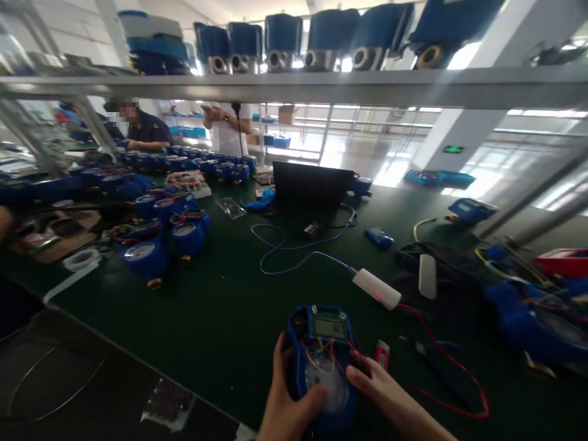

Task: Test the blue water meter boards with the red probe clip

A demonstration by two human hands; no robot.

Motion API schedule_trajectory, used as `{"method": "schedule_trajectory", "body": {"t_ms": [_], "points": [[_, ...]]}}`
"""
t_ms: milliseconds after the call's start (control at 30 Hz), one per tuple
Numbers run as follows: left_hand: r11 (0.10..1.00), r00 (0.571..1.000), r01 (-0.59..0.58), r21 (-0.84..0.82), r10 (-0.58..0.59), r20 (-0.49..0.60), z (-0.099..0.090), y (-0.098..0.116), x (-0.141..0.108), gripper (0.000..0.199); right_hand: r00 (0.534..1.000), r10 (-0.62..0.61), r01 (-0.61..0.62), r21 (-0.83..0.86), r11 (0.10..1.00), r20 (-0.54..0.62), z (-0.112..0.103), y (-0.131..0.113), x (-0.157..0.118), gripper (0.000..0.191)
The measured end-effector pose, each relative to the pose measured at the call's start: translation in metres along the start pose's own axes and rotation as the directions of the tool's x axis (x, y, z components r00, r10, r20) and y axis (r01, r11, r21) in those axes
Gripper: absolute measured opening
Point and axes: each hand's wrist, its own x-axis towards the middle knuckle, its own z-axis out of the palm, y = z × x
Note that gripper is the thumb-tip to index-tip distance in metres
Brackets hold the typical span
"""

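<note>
A blue meter (342,404) with an opened top lies at the table's near edge, showing a small display (329,326), thin coloured wires and a round clear cover. My left hand (294,395) grips its left side, thumb over the clear cover. Against the meter's right edge, my right hand (383,386) is closed around a small dark piece, which seems to be the end of a red cable (478,386); its exact form is hidden. This cable runs from a white box (376,289) with a red light. A red battery-like cylinder (381,354) lies just beyond my right hand.
Several blue meters (147,257) stand at left, beside a tape roll (81,260). A black laptop (312,184) stands at the back, with a blue cable (303,247) across the table. Another meter (542,324) is at right. A shelf (294,92) crosses above. Two people work beyond.
</note>
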Motion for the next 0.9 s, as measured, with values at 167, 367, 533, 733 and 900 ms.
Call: {"method": "schedule_trajectory", "body": {"t_ms": [167,367,533,733,900], "points": [[0.902,0.981,-0.160,0.401,0.192,-0.041,-0.020,0.025,0.003,0.092,0.999,-0.047,0.046,0.047,0.998,0.005,-0.039,0.003,-0.034,0.082],[0.757,0.940,-0.331,0.563,0.319,0.124,-0.031,0.077,0.029,0.049,0.919,-0.141,0.096,-0.136,0.986,-0.369,-0.080,0.003,-0.066,0.056],[0.728,0.945,-0.327,0.602,0.238,0.224,-0.019,0.095,0.048,0.052,0.842,-0.201,0.069,-0.270,0.960,-0.500,-0.087,0.004,-0.066,0.054],[0.675,0.936,-0.351,0.648,0.231,0.267,-0.017,0.085,0.048,0.062,0.853,-0.131,-0.127,-0.443,0.887,-0.505,-0.093,0.009,-0.074,0.040],[0.650,0.918,-0.397,0.648,0.280,0.281,-0.021,0.075,0.045,0.066,0.908,0.199,-0.386,-0.549,0.741,-0.369,-0.075,0.035,-0.073,0.033]]}}
